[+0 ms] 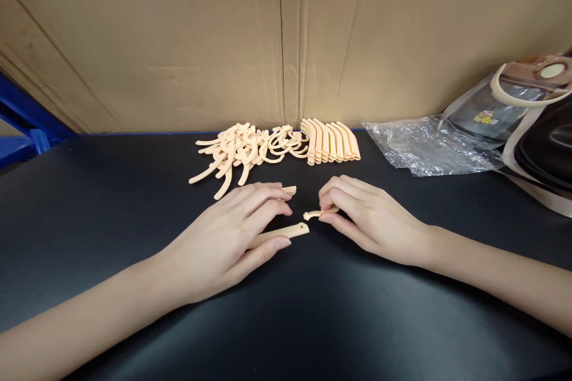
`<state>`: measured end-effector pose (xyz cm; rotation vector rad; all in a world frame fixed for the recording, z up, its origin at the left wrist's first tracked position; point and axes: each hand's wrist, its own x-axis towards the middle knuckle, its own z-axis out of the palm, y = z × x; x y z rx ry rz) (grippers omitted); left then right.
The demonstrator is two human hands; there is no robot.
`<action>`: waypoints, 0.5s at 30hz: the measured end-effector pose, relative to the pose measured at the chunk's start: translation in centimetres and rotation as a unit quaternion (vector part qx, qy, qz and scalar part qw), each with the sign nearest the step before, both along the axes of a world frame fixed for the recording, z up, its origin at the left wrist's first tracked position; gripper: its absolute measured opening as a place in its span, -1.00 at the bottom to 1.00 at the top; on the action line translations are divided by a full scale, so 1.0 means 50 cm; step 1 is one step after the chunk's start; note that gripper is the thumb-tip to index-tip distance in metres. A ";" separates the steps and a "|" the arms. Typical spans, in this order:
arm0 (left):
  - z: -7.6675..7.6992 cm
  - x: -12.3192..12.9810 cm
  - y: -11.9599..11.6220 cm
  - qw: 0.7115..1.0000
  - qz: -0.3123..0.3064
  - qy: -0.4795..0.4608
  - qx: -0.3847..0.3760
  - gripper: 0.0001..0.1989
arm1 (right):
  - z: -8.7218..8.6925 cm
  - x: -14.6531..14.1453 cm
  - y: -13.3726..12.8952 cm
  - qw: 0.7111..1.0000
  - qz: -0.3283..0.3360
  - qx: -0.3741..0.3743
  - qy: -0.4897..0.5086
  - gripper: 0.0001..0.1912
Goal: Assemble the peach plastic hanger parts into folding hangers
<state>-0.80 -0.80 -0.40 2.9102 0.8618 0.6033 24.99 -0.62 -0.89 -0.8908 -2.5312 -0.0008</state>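
My left hand (241, 226) rests low over the black table, fingers apart and curved. Between its thumb and index finger lies a flat cream-coloured strip (297, 230) with a small hole near its end. The end of another cream piece (289, 190) shows past the farther fingers; the rest is hidden under the hand. My right hand (366, 214) is closed in a pinch on a small curved cream piece (314, 214), whose knobbed end points toward my left hand. The two hands are apart.
Behind my hands lie a loose pile of curved cream pieces (232, 152), several thin cream rings (281, 144) and a neat row of curved strips (329, 141). A clear plastic bag (415, 143), a bottle (487, 110) and a black item (547, 143) sit right. Cardboard (201, 41) stands behind.
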 end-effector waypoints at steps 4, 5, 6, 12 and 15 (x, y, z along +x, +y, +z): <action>-0.004 0.004 0.002 0.999 -0.019 0.005 -0.032 -0.73 | -0.004 0.003 -0.003 0.999 -0.010 0.001 0.036 -0.77; -0.004 0.005 0.004 0.999 -0.024 0.009 -0.034 -0.77 | -0.006 0.004 -0.005 0.999 -0.018 -0.012 0.045 -0.77; -0.004 0.005 0.005 0.999 -0.028 0.013 -0.037 -0.83 | -0.008 0.005 -0.006 0.998 -0.026 -0.026 0.049 -0.78; 0.002 0.007 0.005 0.996 -0.044 0.022 -0.068 -0.84 | -0.011 0.006 -0.010 0.998 -0.045 -0.026 0.017 -0.81; 0.000 0.005 0.005 0.996 -0.050 0.000 -0.070 -0.84 | -0.010 0.005 -0.010 0.999 -0.030 -0.017 -0.006 -0.78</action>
